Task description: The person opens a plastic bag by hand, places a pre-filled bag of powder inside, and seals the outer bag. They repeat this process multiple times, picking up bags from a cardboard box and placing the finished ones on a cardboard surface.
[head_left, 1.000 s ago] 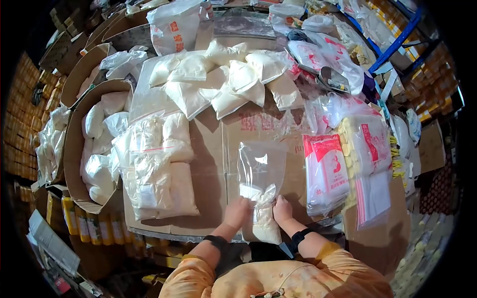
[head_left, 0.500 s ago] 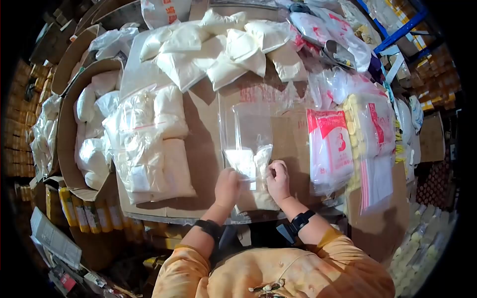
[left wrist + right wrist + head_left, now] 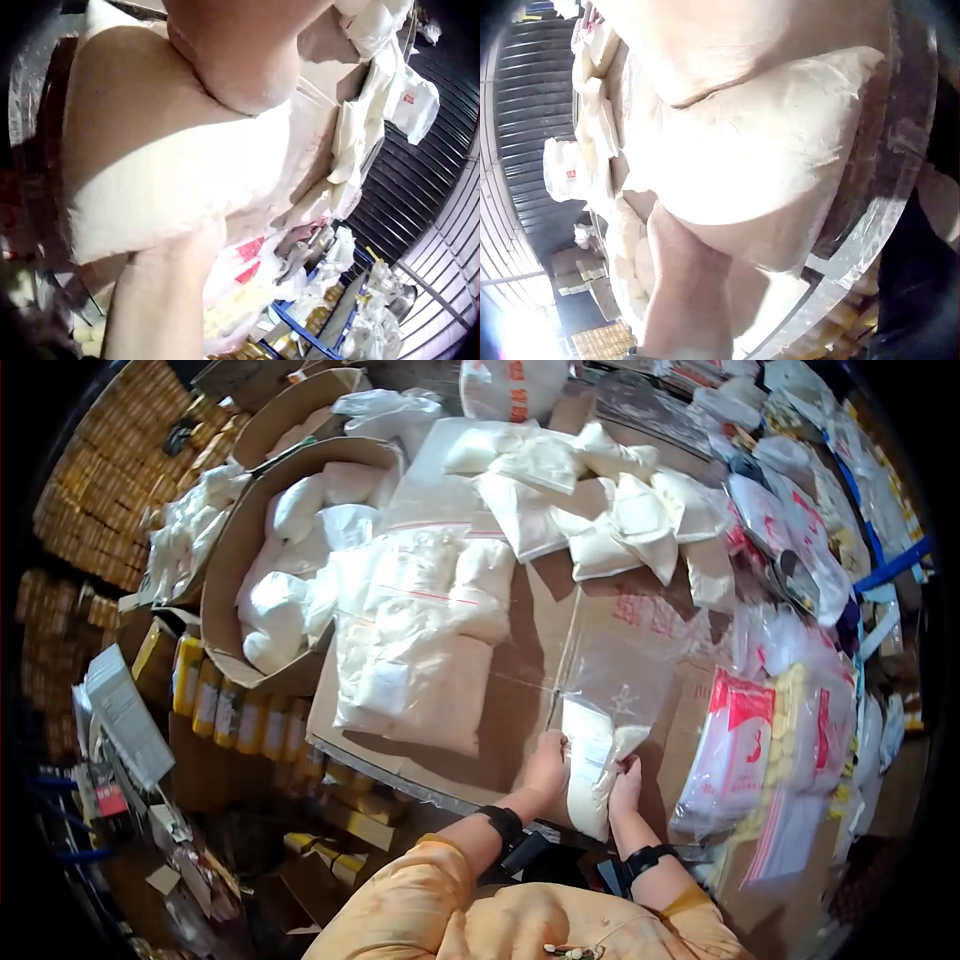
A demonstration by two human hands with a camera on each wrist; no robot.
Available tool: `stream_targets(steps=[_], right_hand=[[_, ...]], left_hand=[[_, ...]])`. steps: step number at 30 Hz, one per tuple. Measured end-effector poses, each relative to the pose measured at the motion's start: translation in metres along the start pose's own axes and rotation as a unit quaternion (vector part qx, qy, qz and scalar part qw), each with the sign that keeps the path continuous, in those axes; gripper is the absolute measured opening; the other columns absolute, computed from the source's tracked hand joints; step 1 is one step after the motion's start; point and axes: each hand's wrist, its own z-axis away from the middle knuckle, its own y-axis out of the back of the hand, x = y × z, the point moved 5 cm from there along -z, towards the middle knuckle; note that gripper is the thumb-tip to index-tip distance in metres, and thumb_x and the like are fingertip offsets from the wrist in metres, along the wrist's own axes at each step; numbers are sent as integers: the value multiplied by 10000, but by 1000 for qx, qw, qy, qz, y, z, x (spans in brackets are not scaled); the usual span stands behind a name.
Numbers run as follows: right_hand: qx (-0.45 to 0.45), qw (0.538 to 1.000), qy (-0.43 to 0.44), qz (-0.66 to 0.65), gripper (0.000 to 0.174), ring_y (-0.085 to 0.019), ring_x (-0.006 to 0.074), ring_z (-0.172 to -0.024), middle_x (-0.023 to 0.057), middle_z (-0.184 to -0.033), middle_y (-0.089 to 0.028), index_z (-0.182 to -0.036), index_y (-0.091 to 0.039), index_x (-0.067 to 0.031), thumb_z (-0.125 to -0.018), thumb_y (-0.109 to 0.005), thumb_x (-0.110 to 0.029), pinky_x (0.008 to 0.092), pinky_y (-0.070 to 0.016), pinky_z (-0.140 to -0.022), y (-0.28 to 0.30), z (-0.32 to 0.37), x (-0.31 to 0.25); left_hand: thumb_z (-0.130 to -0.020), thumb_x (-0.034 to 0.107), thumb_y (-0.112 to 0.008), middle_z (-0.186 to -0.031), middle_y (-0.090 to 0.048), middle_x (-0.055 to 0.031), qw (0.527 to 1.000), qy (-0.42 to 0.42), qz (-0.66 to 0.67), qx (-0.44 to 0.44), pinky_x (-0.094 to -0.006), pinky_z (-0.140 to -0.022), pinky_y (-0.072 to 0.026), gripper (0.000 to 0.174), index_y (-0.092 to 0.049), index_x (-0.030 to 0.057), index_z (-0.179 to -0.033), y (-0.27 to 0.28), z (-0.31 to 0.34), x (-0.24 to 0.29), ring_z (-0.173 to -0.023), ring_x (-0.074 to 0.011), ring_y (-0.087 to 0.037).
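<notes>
A pale powder-filled bag [image 3: 590, 785] stands slightly tilted near the table's front edge, inside a clear plastic bag [image 3: 622, 670] whose flat upper part lies on the cardboard beyond. My left hand [image 3: 545, 768] grips its left side and my right hand [image 3: 626, 788] pinches its right side, fingers curled at the plastic. A white label [image 3: 592, 745] shows on the powder bag's front. In the left wrist view the powder bag [image 3: 165, 165] bulges between both hands, and most fingertips are hidden. The right wrist view shows the same bulging bag [image 3: 757, 157] close up.
Left of the hands lies a large clear bag of powder packs [image 3: 420, 660], beside a round cardboard bin [image 3: 225, 625] of white bags. Several powder pouches [image 3: 640, 520] lie at the back. Red-and-white printed bags [image 3: 735, 750] are stacked at the right. Cardboard [image 3: 530, 650] covers the table.
The head view has swung left, so the scene shifts right and tilts. Both hands stay at the bag's sides; the right fingers, raised half a second ago, are lower against it. The powder bag now looks narrower.
</notes>
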Motion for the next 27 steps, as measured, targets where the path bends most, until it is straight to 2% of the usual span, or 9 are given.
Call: stream_targets(steps=[3, 5, 7, 11, 15, 21, 24, 25, 27], right_hand=[[-51, 952, -226, -200, 244, -528, 234, -960, 110, -1031, -556, -1076, -496, -19, -876, -380, -95, 305, -421, -851, -9, 15, -20], [-121, 856, -368, -343, 271, -535, 232, -974, 116, -1055, -552, -1092, -497, -20, -902, -364, -163, 311, -439, -850, -9, 34, -44], [-218, 857, -287, -368, 324, -551, 233, -963, 115, -1046, -560, -1079, -507, 0, -913, -357, -234, 324, -465, -829, -16, 50, -91], [-183, 859, -200, -435, 314, -556, 212, -931, 102, -1028, -568, -1052, -522, 14, -905, -381, -224, 312, -464, -811, -29, 13, -20], [-201, 950, -59, -230, 265, -545, 154, -839, 79, -946, -586, -981, -559, -5, -885, -434, -217, 294, -457, -747, -17, -11, 24], [-241, 926, -83, -280, 247, -560, 183, -897, 96, -943, -591, -1012, -542, -35, -896, -444, -230, 307, -471, -795, -7, 15, -31], [-296, 890, -165, -305, 272, -555, 194, -929, 109, -973, -589, -1059, -526, -31, -901, -439, -235, 312, -465, -816, -23, -1, -10], [-306, 877, -190, -317, 282, -553, 198, -940, 114, -983, -588, -1074, -520, -30, -903, -437, -237, 314, -464, -823, -31, -11, 8], [-312, 846, -237, -362, 302, -550, 206, -961, 122, -1003, -586, -1105, -510, -27, -906, -433, -241, 317, -460, -837, -52, -30, 57]], left_hand=[[-869, 178, -457, -902, -533, -242, 963, 197, 174, -66, -406, -730, -428, 192, -490, 3, -940, -4, -7, -4, -822, -372, -536], [-870, 184, -467, -939, -553, -229, 837, 371, 386, -115, -384, -751, -430, 215, -505, -11, -951, -15, -6, -21, -850, -332, -556], [-868, 187, -478, -981, -563, -208, 911, 277, 281, -121, -369, -776, -428, 227, -511, -4, -987, -21, -1, -61, -888, -297, -555], [-840, 198, -523, -1029, -567, -178, 978, 19, 169, -120, -358, -805, -420, 292, -491, 5, -1057, 56, 49, 60, -946, -243, -533], [-814, 212, -548, -980, -568, -168, 992, 86, 47, -79, -343, -793, -416, 268, -481, 35, -1003, -14, 20, -61, -911, -216, -520], [-866, 201, -474, -970, -576, -113, 988, 18, 144, -52, -324, -801, -414, 195, -490, 51, -989, 37, 44, 39, -896, -203, -523], [-909, 211, -415, -969, -575, -85, 661, 229, 710, -81, -322, -821, -416, 210, -512, 50, -1004, -23, 33, -8, -905, -180, -523], [-939, 247, -360, -962, -575, -76, 813, 120, 563, -93, -326, -841, -416, 278, -526, 38, -1017, -16, 34, -5, -917, -162, -520], [-937, 250, -363, -960, -575, -77, 883, 73, 453, -100, -325, -839, -416, 277, -524, 39, -1015, -9, 38, -5, -915, -162, -520]])
